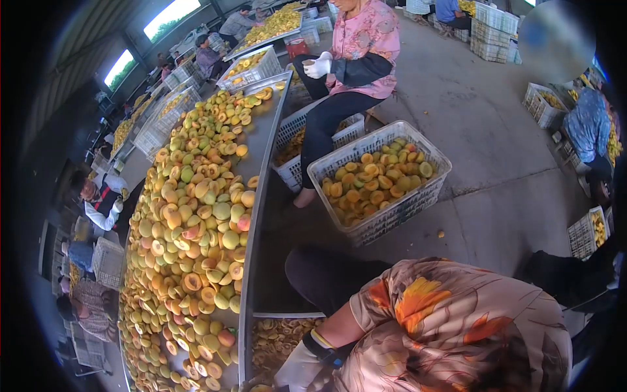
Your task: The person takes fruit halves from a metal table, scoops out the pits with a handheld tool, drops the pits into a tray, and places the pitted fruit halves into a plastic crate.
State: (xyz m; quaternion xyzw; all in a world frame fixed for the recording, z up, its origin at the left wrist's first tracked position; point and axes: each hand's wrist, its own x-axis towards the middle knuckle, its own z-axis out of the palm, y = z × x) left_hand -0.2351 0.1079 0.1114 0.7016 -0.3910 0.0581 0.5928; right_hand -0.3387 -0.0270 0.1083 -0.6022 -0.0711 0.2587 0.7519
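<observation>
My right hand (297, 371), in a white glove with a dark band at the wrist, is at the bottom edge beside the metal table rim. The frame cuts off its fingers, so what they hold, if anything, does not show. My left hand is out of view. Halved and whole yellow-orange stone fruits, which look like apricots or peaches (196, 196), lie heaped on the long metal table (266, 140) to the left. Just above my glove, a crate of small brownish pieces (281, 336) stands below the table rim.
A white plastic crate (398, 212) of halved fruit stands on the floor by my knee (320, 274). Beyond it sits a person in a pink top (369, 39) with white gloves. More crates (493, 32) and other workers are around the hall.
</observation>
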